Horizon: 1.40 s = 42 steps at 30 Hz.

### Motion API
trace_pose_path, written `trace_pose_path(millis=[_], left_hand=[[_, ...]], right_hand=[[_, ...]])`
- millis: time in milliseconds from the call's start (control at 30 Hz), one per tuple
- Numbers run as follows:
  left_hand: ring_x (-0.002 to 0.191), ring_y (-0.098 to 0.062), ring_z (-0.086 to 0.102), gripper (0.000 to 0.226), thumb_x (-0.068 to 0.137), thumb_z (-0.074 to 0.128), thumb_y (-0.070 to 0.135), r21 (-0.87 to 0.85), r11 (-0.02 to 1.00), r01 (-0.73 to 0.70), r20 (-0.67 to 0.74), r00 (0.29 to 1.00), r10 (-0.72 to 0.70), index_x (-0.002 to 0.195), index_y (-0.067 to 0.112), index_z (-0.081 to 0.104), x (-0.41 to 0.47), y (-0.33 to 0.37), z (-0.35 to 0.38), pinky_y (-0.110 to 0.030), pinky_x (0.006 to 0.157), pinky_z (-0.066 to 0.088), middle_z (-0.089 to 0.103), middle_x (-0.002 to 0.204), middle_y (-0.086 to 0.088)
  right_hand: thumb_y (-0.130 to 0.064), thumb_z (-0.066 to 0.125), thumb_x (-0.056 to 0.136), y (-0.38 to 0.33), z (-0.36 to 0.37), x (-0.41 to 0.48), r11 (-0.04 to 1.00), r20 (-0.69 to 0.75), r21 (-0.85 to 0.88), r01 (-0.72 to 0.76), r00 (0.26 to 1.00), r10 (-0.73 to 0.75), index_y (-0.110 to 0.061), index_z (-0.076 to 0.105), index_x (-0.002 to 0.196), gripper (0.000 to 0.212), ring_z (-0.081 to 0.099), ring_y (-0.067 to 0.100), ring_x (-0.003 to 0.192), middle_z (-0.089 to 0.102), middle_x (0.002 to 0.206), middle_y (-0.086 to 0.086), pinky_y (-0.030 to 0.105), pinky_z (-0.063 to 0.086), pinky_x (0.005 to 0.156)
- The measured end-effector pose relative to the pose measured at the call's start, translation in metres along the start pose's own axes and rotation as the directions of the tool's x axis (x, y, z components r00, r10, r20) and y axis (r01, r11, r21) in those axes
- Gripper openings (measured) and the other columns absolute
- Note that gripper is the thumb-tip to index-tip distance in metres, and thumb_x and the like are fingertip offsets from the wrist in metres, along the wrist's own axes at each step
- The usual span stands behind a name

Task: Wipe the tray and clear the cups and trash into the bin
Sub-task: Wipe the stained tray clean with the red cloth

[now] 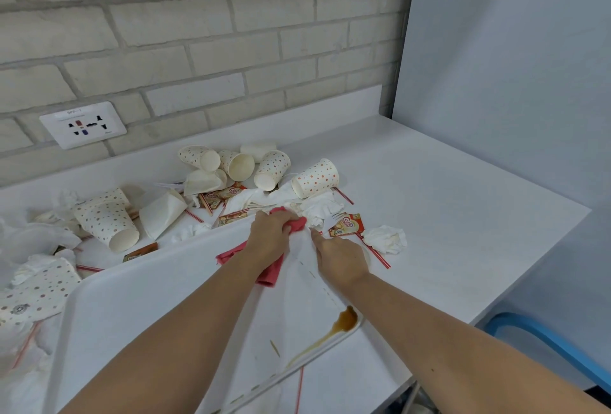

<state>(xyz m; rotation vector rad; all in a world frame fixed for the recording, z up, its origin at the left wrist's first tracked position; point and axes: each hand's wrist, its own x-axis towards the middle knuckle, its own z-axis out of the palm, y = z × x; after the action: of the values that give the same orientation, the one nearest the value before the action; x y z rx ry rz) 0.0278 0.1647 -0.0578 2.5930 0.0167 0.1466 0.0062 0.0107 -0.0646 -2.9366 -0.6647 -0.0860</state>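
White tray (148, 298), brown spill (344, 319) in its near right corner. The left hand (269, 235) clutches a red cloth (297, 224); the right hand (340, 256) lies on the rim, grip unclear.

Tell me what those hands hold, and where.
Left hand grips the red fabric cloth, bunched near one end. Right hand lies at the white plastic tray's far edge; grip unclear.

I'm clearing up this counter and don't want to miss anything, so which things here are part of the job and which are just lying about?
Part of the job: tray, brown spill, red cloth in the left hand, paper cups, crumpled napkins, creamer packets, straws, blue bin.
Just there: wall socket, brick wall, counter.
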Motion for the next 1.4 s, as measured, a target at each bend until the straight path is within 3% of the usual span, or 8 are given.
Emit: trace_pose_path(millis=[200,333,500,733,1033,1133,1233,1400], left_hand=[[0.088,-0.015,0.034,0.032,0.092,0.047,0.006,0.007,0.97,-0.241,0.124,0.963,0.239,0.109,0.025,0.066,-0.028,-0.004,-0.009,-0.027,0.081,0.031,0.056,0.09,0.017],[0.099,-0.018,0.036,0.035,0.096,0.041,0.012,0.065,0.995,-0.081,0.033,0.996,0.079,0.124,0.024,0.057,-0.014,-0.02,-0.019,-0.028,0.089,0.029,0.059,0.118,-0.005],[0.121,-0.022,0.038,0.038,0.101,0.03,0.017,0.198,0.978,-0.065,-0.016,0.997,0.07,0.136,0.016,0.046,-0.015,-0.002,-0.01,-0.023,0.099,0.017,0.048,0.14,0.0],[0.109,-0.014,0.034,0.04,0.1,0.034,0.011,0.097,0.964,-0.247,0.156,0.961,0.23,0.136,0.022,0.046,-0.052,0.002,-0.007,-0.018,0.09,0.02,0.047,0.138,0.011],[0.124,-0.003,0.025,0.04,0.1,0.035,0.014,-0.077,0.966,-0.247,0.34,0.904,0.258,0.136,0.03,0.045,-0.104,-0.016,-0.026,-0.013,0.105,0.015,0.036,0.13,0.03],[0.121,-0.004,0.026,0.04,0.1,0.035,0.015,-0.038,0.967,-0.251,0.303,0.919,0.251,0.135,0.03,0.047,-0.104,-0.018,-0.024,-0.013,0.105,0.015,0.039,0.133,0.027],[0.118,-0.005,0.026,0.04,0.1,0.034,0.014,-0.015,0.971,-0.237,0.279,0.932,0.231,0.135,0.029,0.047,-0.103,-0.016,-0.02,-0.013,0.104,0.015,0.043,0.14,0.02],[0.119,-0.01,0.032,0.039,0.101,0.033,0.013,0.043,0.967,-0.253,0.245,0.941,0.235,0.135,0.026,0.048,-0.103,-0.011,-0.018,-0.011,0.098,0.016,0.043,0.141,0.016]], right_hand=[[-0.013,0.032,0.1,0.0,0.002,0.001,0.998,-0.024,0.063,-0.017,1.0,0.019,-0.022,0.031,0.146,0.047,0.063,0.027,0.094,0.066,0.104,0.01,0.029,0.034,0.06],[-0.016,0.031,0.1,-0.001,0.004,0.002,0.997,-0.027,0.077,-0.014,0.999,0.016,-0.025,0.026,0.148,0.049,0.061,0.025,0.083,0.067,0.1,0.009,0.024,0.024,0.044],[-0.015,0.032,0.099,0.001,0.008,0.003,0.993,-0.047,0.11,-0.035,0.998,0.041,-0.024,0.036,0.143,0.045,0.064,0.027,0.087,0.067,0.098,0.01,0.027,0.033,0.054],[-0.013,0.033,0.098,0.001,0.009,0.003,0.99,-0.063,0.137,-0.036,0.997,0.045,-0.022,0.042,0.14,0.044,0.064,0.029,0.093,0.068,0.102,0.01,0.031,0.041,0.064],[-0.017,0.03,0.099,0.0,0.003,0.001,0.988,-0.016,0.149,-0.03,0.999,0.033,-0.026,0.036,0.143,0.046,0.063,0.029,0.091,0.067,0.1,0.011,0.03,0.035,0.061],[-0.015,0.028,0.099,-0.001,-0.003,0.003,0.99,0.074,0.137,-0.029,0.997,0.019,-0.024,0.035,0.144,0.046,0.061,0.03,0.098,0.066,0.107,0.012,0.031,0.038,0.065],[-0.018,0.031,0.1,0.007,-0.027,0.009,0.996,0.29,0.09,0.004,0.957,-0.03,-0.023,0.036,0.142,0.043,0.055,0.027,0.112,0.058,0.124,0.008,0.037,0.045,0.082],[-0.008,0.04,0.097,0.016,-0.044,-0.001,0.99,0.502,0.136,-0.03,0.864,-0.042,-0.008,0.032,0.144,0.048,0.061,0.026,0.067,0.06,0.114,0.015,0.036,0.052,0.068]])
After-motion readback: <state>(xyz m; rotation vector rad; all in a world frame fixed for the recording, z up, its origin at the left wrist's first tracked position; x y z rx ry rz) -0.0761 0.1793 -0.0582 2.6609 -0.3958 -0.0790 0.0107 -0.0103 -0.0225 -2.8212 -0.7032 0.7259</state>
